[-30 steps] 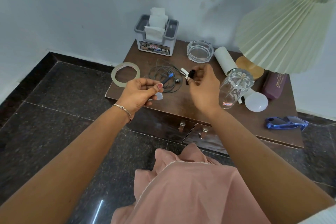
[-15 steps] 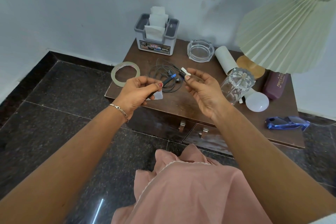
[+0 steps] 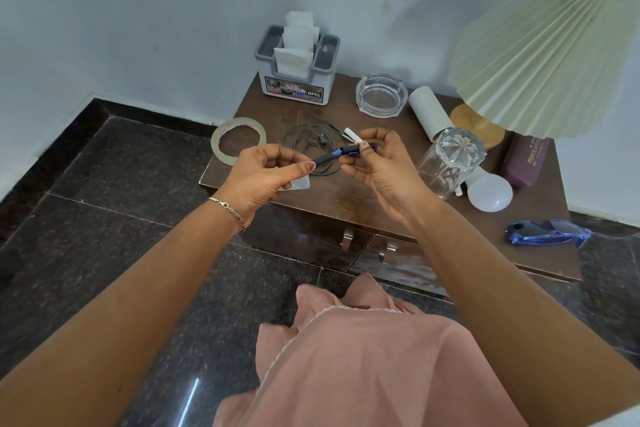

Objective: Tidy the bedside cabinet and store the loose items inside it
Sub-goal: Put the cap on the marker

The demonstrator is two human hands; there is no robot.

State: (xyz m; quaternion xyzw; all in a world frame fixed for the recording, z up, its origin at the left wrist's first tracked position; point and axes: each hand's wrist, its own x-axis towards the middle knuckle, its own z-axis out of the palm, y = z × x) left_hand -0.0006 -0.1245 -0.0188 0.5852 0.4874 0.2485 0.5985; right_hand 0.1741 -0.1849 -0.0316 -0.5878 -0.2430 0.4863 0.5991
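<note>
Over the surface of the bedside cabinet [image 3: 363, 198], both hands hold one pen [image 3: 332, 155]. The left hand [image 3: 263, 173] grips its barrel and the right hand [image 3: 381, 166] pinches its capped end. The pen's long axis runs hand to hand, rising slightly rightward, so neither hand is nearer.

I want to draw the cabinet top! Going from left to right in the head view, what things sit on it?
Tape ring → tissue holder → glass ashtray → drinking glass → blue sunglasses.
</note>
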